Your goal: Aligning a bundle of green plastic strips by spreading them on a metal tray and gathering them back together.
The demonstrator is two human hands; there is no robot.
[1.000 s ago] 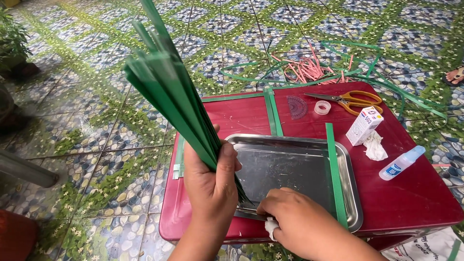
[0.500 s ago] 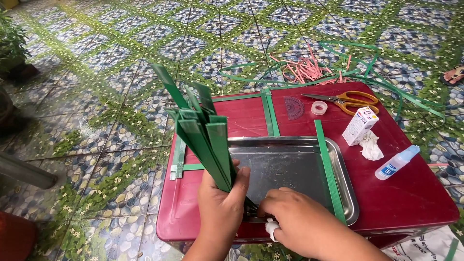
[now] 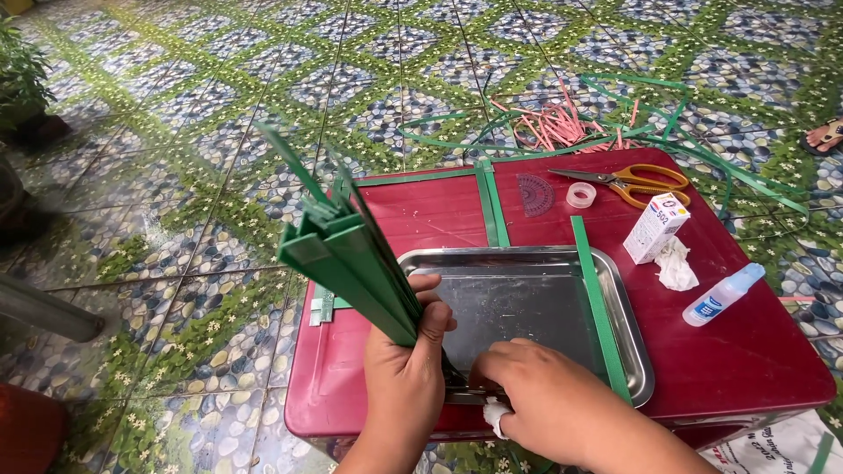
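Glossy metal tray [image 3: 632, 351], matt green plastic strips [image 3: 347, 254], smooth red tabletop [image 3: 755, 351].

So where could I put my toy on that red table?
Bare red top lies between the tray and the bottle, and at the back left beside the strips. Scissors, tape and box crowd the back right.
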